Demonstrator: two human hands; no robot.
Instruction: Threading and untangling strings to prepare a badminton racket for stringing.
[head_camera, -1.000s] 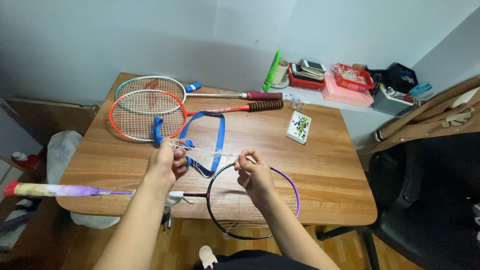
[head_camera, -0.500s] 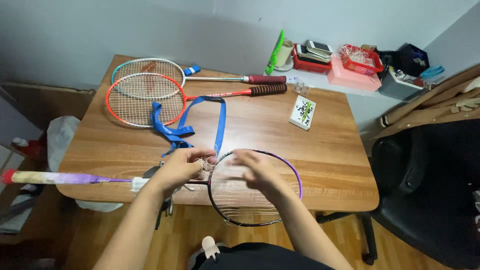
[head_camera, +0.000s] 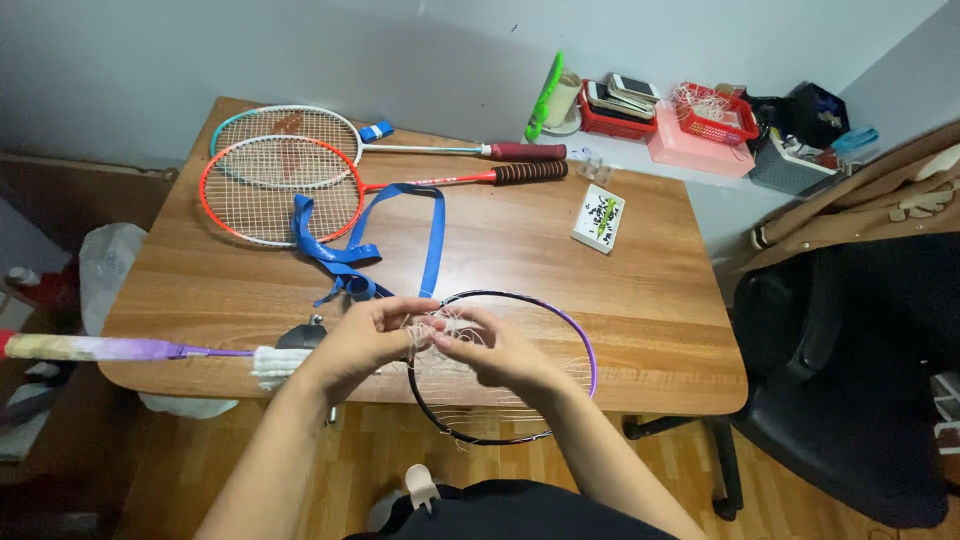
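A rectangular wooden table (head_camera: 640, 300) with a warm brown grain stands against a pale grey wall, on a wood-plank floor. Its middle and right half lie mostly bare; its near edge is crowded by the person's arms. At the near edge rests a black-and-purple framed badminton racket (head_camera: 575, 335) with loose white strings, its head overhanging that edge and its purple-wrapped handle jutting past the near left corner. The left hand (head_camera: 365, 340) and the right hand (head_camera: 490, 350) meet over the head's left side, fingers of both pinched on a tangle of white string (head_camera: 435, 330).

At the far left corner lie 2 more rackets, an orange-framed racket (head_camera: 235, 230) overlapping a teal-and-white framed racket (head_camera: 240, 118), handles pointing toward the far edge's middle. A blue ribbon strap (head_camera: 432, 240) loops between them and the hands. A small white card packet (head_camera: 598, 218) sits alone right of centre. Beyond the far right corner a shelf holds a red basket (head_camera: 715, 112) and a pink box (head_camera: 700, 152). A black office chair (head_camera: 850, 370) stands just beside the table's right edge.
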